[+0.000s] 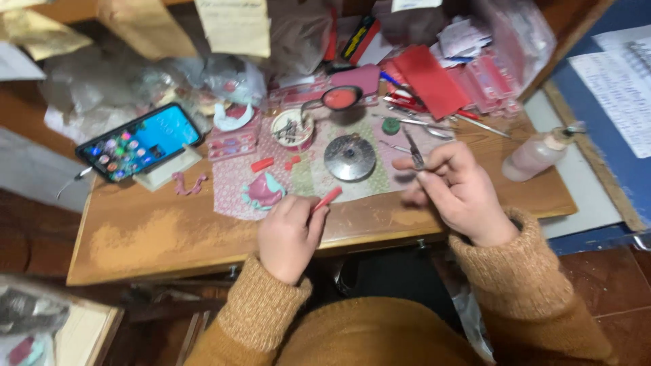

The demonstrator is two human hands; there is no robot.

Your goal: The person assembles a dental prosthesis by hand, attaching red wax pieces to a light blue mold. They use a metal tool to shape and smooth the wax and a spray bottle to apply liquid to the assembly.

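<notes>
Small wooden desk point(169, 234), heavily cluttered along its far edge; a patterned cloth mat point(305, 177) covers the centre.

Left hand point(288, 234) — at 6 o'clock of the mat, fingers closed around a short red stick point(327, 198), which points out toward 1 o'clock, its tip over the near edge of the mat.

Right hand point(458, 193) — at 4 o'clock of the mat, thumb and forefinger pinched on a thin metal tool point(415, 154), held upright with its tip toward 12 o'clock. Other fingers curled in. Both sleeves are mustard knit.

On the mat: a round metal disc point(350, 157) near centre, just at 9 o'clock of the right hand's fingertips. A pink-and-teal clay lump point(263, 190) lies at 11 o'clock of the left hand, near but apart from it. A small round tin point(292, 128) of bits sits at 10 o'clock of the disc.

Off the mat: a phone point(141, 141) with lit screen, propped at the desk's 9 o'clock side; a plastic squeeze bottle point(539, 154) lying at 3 o'clock of the right hand.
</notes>
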